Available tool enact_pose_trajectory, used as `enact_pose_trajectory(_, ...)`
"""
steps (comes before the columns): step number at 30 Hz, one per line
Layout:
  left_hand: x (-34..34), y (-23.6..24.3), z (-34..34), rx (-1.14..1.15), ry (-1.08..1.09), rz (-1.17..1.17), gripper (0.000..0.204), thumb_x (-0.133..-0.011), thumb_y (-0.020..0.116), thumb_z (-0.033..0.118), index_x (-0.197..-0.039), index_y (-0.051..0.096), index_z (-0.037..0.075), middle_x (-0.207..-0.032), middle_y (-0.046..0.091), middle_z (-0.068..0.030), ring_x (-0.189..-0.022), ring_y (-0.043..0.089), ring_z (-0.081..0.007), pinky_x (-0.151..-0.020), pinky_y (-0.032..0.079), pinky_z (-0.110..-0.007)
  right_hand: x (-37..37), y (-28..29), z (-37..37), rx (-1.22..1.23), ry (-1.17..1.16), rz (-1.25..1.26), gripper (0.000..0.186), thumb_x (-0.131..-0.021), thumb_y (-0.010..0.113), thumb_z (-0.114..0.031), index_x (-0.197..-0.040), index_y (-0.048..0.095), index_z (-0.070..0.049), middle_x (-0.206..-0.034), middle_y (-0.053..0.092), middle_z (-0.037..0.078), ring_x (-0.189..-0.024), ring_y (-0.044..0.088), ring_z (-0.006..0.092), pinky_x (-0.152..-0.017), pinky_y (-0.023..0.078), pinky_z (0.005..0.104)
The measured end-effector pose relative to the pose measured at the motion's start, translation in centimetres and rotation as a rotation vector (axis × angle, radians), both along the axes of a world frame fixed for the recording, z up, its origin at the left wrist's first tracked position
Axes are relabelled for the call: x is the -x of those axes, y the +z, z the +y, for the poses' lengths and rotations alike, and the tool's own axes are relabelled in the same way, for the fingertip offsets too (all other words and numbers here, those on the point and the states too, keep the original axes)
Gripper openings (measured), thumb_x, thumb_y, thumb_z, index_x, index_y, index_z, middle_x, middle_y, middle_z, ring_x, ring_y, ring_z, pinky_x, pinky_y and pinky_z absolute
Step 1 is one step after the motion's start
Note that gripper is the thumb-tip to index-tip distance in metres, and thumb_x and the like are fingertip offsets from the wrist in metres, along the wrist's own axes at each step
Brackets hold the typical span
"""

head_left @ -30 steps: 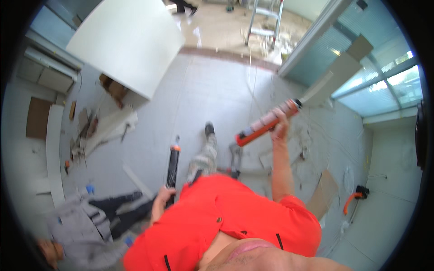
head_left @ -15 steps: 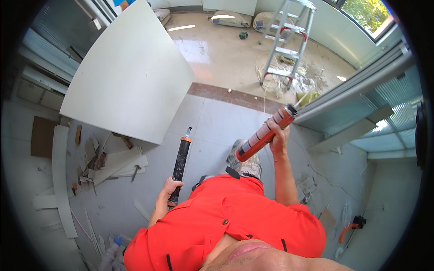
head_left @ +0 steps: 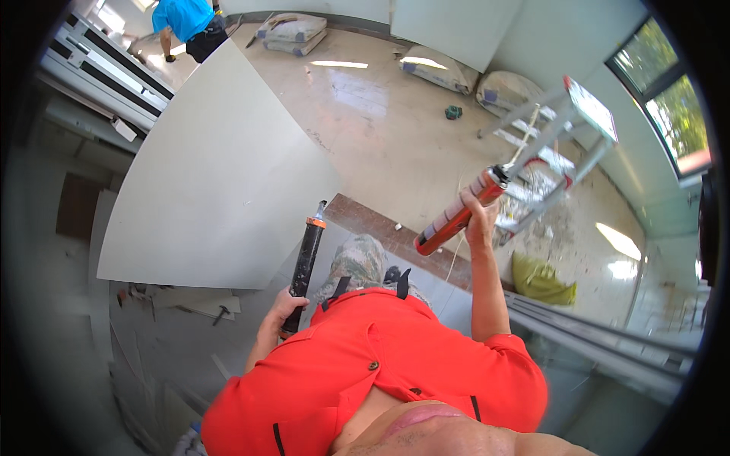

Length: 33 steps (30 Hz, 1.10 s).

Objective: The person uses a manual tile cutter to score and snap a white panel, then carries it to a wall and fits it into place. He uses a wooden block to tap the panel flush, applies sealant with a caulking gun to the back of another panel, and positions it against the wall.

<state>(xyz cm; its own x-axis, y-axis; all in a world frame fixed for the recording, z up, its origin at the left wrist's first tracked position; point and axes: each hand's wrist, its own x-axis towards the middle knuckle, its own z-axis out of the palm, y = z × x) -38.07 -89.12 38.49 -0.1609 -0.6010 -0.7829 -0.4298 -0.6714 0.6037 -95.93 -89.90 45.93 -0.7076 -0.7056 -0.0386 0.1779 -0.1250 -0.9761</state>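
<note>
My left hand (head_left: 288,305) is closed round the lower part of a black caulking gun (head_left: 307,257), a long scuffed tube with an orange collar and a short nozzle pointing up and away. In my raised right hand (head_left: 481,219) is a red and white expanding-foam can (head_left: 449,225). It tilts up to the right, and a thin pale tube extends from its black top. A large white panel (head_left: 205,182) leans just beyond the caulking gun, to the left.
An aluminium stepladder (head_left: 566,144) stands ahead on the right, beyond a yellow-green sack (head_left: 541,280). Filled bags (head_left: 437,70) lie along the far wall. A hammer (head_left: 221,313) and board scraps are on the floor at left. Far left, a person in blue (head_left: 182,17) bends over.
My view has moved forward and turned, bringing the doorway strip closer and the person in blue into fuller sight. Both hands keep their hold on the caulking gun and the can.
</note>
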Motion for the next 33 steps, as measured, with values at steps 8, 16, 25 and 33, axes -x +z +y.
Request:
enact_pose_trajectory(8,16.0,-4.3,-25.1,0.055,0.085,0.054,0.041,-0.073,0.085,0.014,-0.107,0.063,0.003,-0.084,0.065,-0.0044,-0.071,0.067,-0.0181,-0.067,0.056,-0.036,15.8,-2.0,-32.6,0.273,-0.003,-0.057,0.043,-0.087,0.076,0.000,-0.127,0.059,-0.005,-0.107,0.065,0.004,-0.095,0.067,0.0180,-0.088,0.056,0.0363)
enact_pose_trajectory(16,31.4,-13.8,-55.3,0.076,0.135,0.051,0.041,-0.075,0.085,0.019,-0.108,0.066,0.003,-0.088,0.069,-0.0060,-0.074,0.066,-0.0180,-0.071,0.056,-0.036,39.0,-3.2,-60.3,0.205,-0.292,0.271,0.057,-0.089,0.080,-0.008,-0.141,0.057,-0.006,-0.125,0.063,0.003,-0.110,0.064,0.0192,-0.099,0.054,0.0388)
enact_pose_trajectory(25,40.5,-11.2,-77.5,-0.051,0.350,-0.068,0.042,-0.074,0.088,0.016,-0.105,0.065,-0.001,-0.082,0.071,-0.0099,-0.068,0.071,-0.0193,-0.062,0.058,-0.037,51.9,-12.3,-90.2,0.101,-0.250,0.023,0.064,-0.087,0.084,-0.006,-0.143,0.053,-0.006,-0.140,0.060,0.011,-0.116,0.064,0.0270,-0.097,0.057,0.0454)
enact_pose_trajectory(33,45.9,-9.9,-86.9,-0.091,0.753,-0.096,0.036,-0.073,0.086,0.012,-0.098,0.063,0.001,-0.079,0.067,-0.0081,-0.065,0.069,-0.0210,-0.063,0.057,-0.037,40.4,-19.5,-125.4,0.116,0.191,-0.006,0.037,-0.087,0.076,0.002,-0.115,0.056,-0.009,-0.104,0.061,0.001,-0.094,0.062,0.0157,-0.088,0.054,0.0370)
